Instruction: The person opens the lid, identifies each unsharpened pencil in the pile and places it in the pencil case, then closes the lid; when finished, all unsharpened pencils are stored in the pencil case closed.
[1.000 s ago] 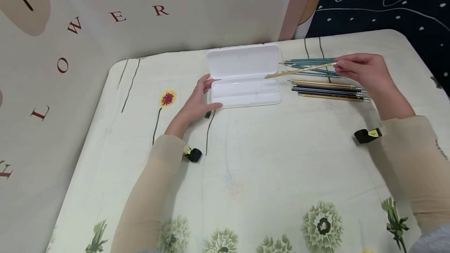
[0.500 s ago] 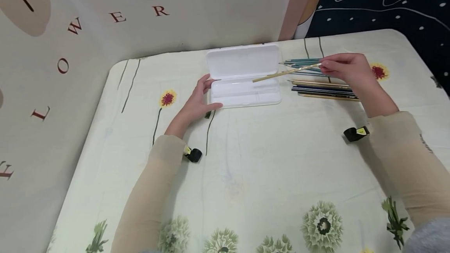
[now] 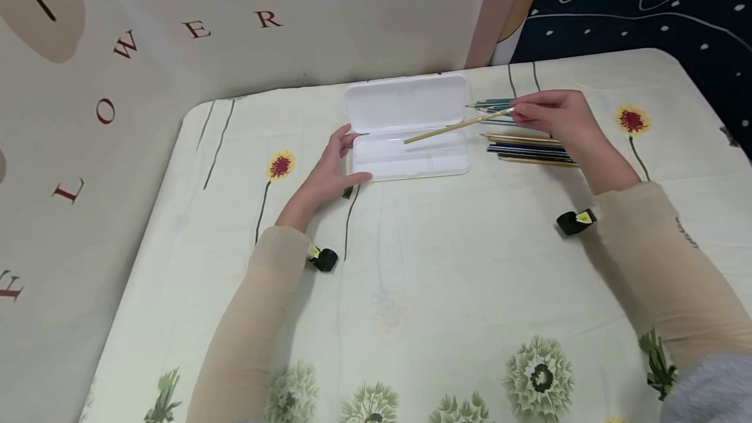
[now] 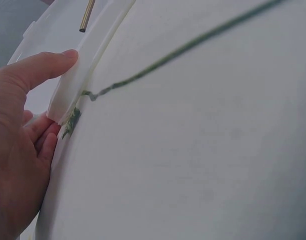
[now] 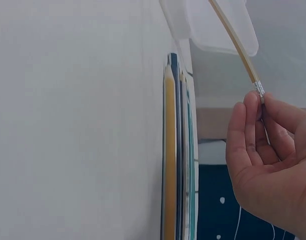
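Note:
In the head view a white plastic pencil case [image 3: 405,103] lies with its lid raised at the back of the table. My left hand [image 3: 322,178] grips its left end, the thumb over the near rim [image 4: 73,90] and the other fingers at the side. Between thumb and fingertips my right hand [image 3: 558,117] pinches a gold pencil [image 3: 446,128] near its eraser end. The pencil slants down to the left over the case; its far end shows above the tray in the left wrist view. In the right wrist view the metal ferrule [image 5: 259,89] sits just beyond the fingertips.
Right of the case lie several teal pencils [image 3: 490,103], partly hidden by the right hand. Nearer the front is a row of dark and gold pencils [image 3: 529,151]. A patterned cloth covers the table [image 3: 435,266]. The wall [image 3: 352,18] stands close behind the case.
My right hand has moved left, carrying the gold pencil from the case's right edge to over its tray. The left hand has stayed in place on the case.

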Motion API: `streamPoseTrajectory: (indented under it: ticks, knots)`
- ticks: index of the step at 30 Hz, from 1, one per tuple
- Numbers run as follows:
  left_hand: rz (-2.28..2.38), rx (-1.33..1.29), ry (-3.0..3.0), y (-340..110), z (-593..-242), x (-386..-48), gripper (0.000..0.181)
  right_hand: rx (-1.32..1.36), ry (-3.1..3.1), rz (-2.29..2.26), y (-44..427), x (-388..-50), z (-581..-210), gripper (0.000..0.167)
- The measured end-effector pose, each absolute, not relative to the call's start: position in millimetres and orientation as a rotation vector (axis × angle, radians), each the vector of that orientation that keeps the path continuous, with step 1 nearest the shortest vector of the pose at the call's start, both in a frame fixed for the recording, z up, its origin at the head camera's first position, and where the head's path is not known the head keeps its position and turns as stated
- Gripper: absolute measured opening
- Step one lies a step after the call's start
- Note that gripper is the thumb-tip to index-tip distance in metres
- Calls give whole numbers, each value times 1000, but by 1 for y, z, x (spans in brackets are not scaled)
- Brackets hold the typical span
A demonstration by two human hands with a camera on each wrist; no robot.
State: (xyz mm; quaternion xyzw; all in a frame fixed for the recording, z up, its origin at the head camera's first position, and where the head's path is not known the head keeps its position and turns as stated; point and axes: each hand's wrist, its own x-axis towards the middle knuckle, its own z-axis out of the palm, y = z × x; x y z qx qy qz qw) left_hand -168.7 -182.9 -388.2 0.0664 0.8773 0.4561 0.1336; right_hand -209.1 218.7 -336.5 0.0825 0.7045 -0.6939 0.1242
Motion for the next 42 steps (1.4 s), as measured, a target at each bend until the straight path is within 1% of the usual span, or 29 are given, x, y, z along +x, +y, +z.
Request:
streamPoseTrajectory:
  ticks: [25,31,36,42]
  knots:
    - [1348,211,2530,-184,-388,-168,103,138,2043,-2002,182,-217,-338,13]
    - [1353,208,2530,-184,-390,-169,102,92,1998,-2053,174,-218,-341,11]
    - [1361,219,2530,-185,-391,-169,102,67,2048,-2014,166,-220,-344,13]
    - [1362,214,2532,-185,-391,-169,102,26,2054,-2010,159,-222,-347,10]
